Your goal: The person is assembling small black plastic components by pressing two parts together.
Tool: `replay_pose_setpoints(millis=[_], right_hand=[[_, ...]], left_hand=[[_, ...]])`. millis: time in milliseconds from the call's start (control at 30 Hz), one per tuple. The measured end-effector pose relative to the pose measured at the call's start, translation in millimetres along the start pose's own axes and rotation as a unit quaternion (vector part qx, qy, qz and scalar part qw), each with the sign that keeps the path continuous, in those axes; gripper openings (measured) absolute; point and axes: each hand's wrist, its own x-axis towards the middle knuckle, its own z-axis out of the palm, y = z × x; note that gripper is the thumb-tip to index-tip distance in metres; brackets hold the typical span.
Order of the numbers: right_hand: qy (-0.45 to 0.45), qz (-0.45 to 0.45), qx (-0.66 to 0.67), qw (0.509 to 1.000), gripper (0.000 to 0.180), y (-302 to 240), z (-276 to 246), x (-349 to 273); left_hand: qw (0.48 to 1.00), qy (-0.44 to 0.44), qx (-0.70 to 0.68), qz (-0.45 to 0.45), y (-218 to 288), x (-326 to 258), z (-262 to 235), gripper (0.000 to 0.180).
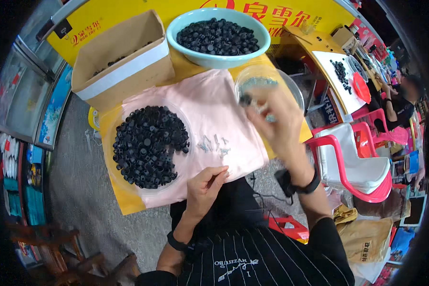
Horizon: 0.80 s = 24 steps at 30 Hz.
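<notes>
My left hand [206,190] is at the near edge of the pink cloth [209,109], thumb and fingers pinched together; what they hold, if anything, is hidden. My right hand [277,119], smeared by motion, is over the clear round tub [294,88] holding small pale bluish pieces. At its fingertips shows a small black plastic part [245,99]. Between my hands, several small silvery metal pieces [215,144] lie loose on the cloth. To the left, a shallow clear round tray [188,121] holds a heap of black plastic caps [150,143], with a gap on its right side.
A light-blue basin [214,61] full of black parts stands at the back, with an open cardboard box [128,78] to its left. Right of the table are a pink chair [350,164] and another table [331,71], where a person [400,109] sits.
</notes>
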Motion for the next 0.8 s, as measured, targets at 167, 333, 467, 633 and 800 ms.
replay_pose_setpoints(millis=[167,333,467,633,800], right_hand=[[0.096,-0.041,-0.045,0.994,0.026,37,23,84],[0.038,0.026,-0.148,0.988,0.036,69,47,106],[-0.085,-0.008,0.007,0.996,0.011,24,57,56],[-0.246,0.094,0.085,0.961,0.006,-10,57,-13],[-0.226,-0.023,0.106,0.968,0.010,-34,77,-4]], left_hand=[[0.999,-0.025,0.029,0.022,10,4,-3,0.014],[0.998,-0.043,0.032,0.036,11,7,1,0.016],[0.996,-0.019,0.044,0.078,4,3,-4,0.016],[0.989,-0.030,0.087,0.120,8,4,-4,0.016],[0.988,-0.031,0.096,0.118,16,-4,-7,0.016]])
